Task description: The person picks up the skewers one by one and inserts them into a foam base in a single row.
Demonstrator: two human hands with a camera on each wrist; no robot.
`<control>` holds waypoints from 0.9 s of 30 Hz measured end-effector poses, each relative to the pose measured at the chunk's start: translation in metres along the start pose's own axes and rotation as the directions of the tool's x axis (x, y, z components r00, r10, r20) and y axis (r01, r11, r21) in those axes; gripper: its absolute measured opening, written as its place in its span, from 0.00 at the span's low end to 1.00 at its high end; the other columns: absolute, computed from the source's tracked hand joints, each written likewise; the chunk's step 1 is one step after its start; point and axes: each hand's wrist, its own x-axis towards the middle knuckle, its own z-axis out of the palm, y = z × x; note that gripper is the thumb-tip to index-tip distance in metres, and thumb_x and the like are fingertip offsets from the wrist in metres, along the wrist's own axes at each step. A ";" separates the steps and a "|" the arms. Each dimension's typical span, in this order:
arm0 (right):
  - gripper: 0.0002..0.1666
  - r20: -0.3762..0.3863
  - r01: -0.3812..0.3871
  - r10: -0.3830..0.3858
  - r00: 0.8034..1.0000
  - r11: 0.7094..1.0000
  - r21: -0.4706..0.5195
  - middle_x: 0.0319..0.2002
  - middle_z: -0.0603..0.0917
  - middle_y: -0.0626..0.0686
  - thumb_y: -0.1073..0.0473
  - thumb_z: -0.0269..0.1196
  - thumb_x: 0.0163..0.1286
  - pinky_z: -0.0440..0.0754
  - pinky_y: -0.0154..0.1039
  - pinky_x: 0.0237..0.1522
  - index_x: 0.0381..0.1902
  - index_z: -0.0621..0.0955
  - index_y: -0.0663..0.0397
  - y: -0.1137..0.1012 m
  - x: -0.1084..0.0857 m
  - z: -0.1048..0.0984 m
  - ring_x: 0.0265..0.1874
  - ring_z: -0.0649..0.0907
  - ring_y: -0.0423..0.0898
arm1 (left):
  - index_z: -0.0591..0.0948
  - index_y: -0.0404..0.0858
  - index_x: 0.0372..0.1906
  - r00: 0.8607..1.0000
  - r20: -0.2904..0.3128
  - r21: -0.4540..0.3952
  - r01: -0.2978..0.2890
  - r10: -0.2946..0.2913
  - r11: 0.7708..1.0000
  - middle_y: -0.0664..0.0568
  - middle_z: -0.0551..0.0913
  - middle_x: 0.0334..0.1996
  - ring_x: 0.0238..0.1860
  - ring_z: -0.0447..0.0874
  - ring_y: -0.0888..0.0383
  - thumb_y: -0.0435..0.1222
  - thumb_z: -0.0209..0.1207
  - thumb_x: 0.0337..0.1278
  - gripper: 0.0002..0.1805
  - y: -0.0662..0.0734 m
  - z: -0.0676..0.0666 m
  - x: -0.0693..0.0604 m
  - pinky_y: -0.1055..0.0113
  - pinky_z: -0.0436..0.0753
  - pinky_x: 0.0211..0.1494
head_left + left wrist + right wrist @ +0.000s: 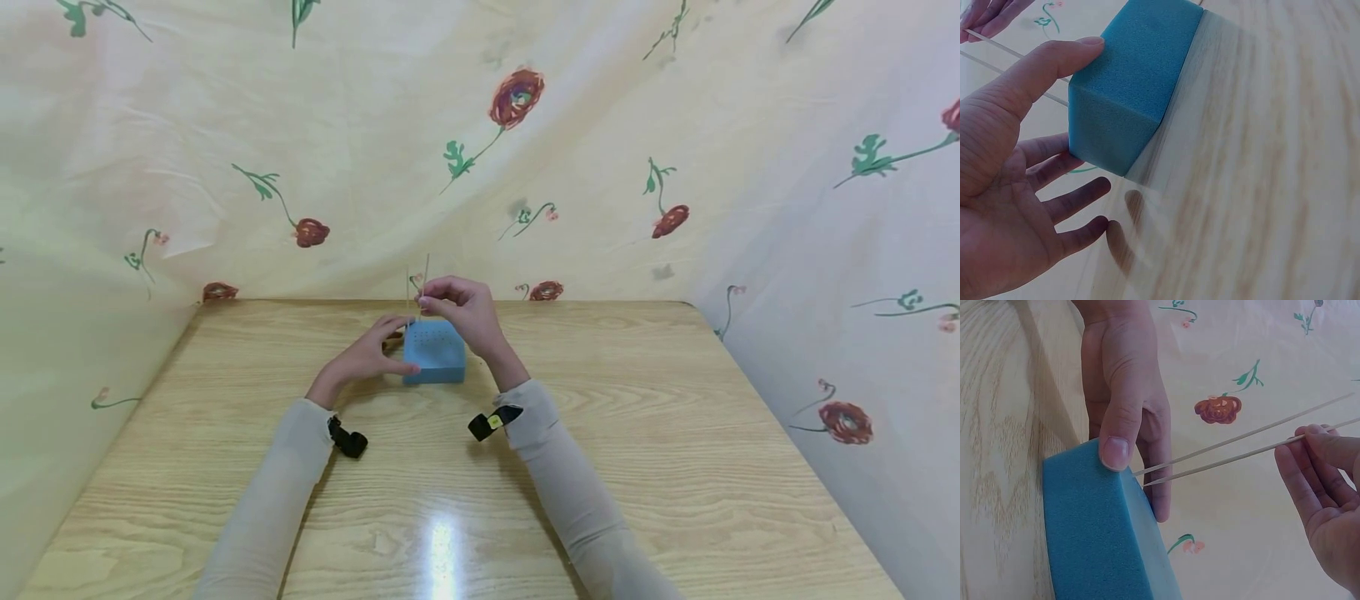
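A blue foam block (434, 374) with rows of small holes in its top sits on the table. My left hand (367, 352) holds it at the left side, thumb on the front face and the other fingers toward the back. Between thumb and fingertips my right hand (467, 315) pinches a thin wooden skewer (1222, 462) above the block. Its lower tip meets the top face near the left thumb; how deep it goes cannot be told. Beside it a second skewer (1241, 435) stands in the block, not held by the right hand.
The block rests toward the far edge of a light wooden table (645, 417). Behind it and along both sides hangs a pale cloth (360, 150) printed with red flowers. Black straps with small cameras sit on both wrists.
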 end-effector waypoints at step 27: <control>0.08 0.013 -0.015 0.016 1.000 0.999 -0.030 0.42 0.88 0.64 0.71 0.65 0.70 0.90 0.44 0.46 0.43 0.85 0.73 0.000 -0.002 0.002 0.38 0.88 0.40 | 0.57 0.39 0.81 1.000 0.007 -0.006 0.005 -0.005 1.000 0.38 0.52 0.78 0.77 0.57 0.35 0.37 0.72 0.59 0.50 0.004 0.000 -0.003 0.41 0.61 0.78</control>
